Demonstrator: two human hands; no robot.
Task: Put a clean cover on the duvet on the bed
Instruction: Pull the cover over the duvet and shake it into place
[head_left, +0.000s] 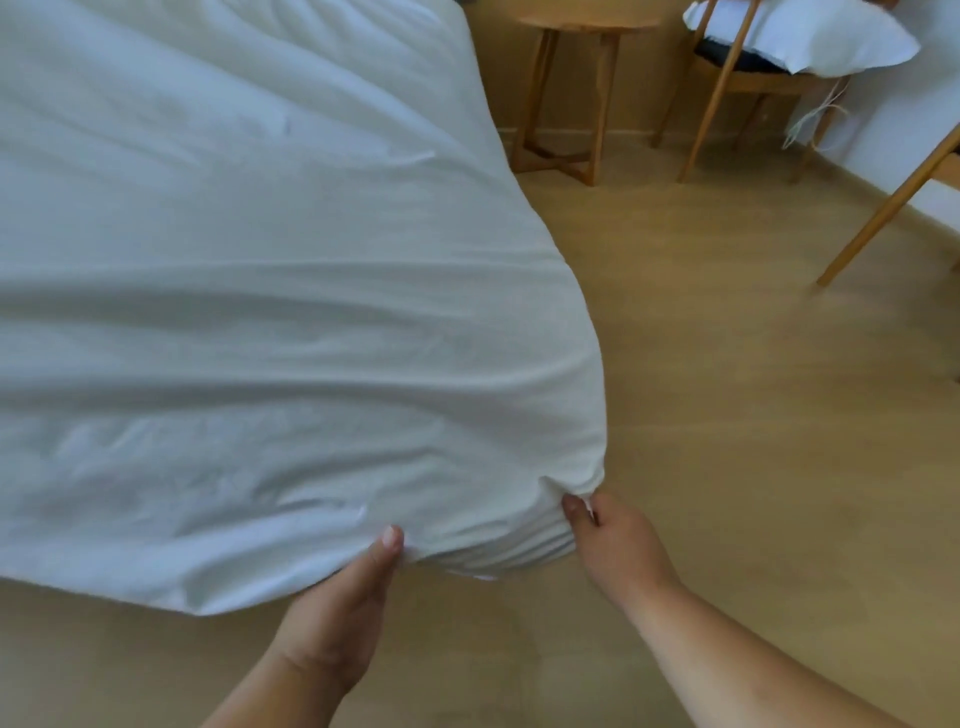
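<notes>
The white, creased duvet cover (270, 322) is lifted at its near corner, bunched into folds.

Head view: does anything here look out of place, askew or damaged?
Nothing is spilled or damaged. The one oddity is a white pillow on the wooden chair at upper right rather than on the bed. The white duvet cover is creased and bunched at the corner both hands pinch.
</notes>
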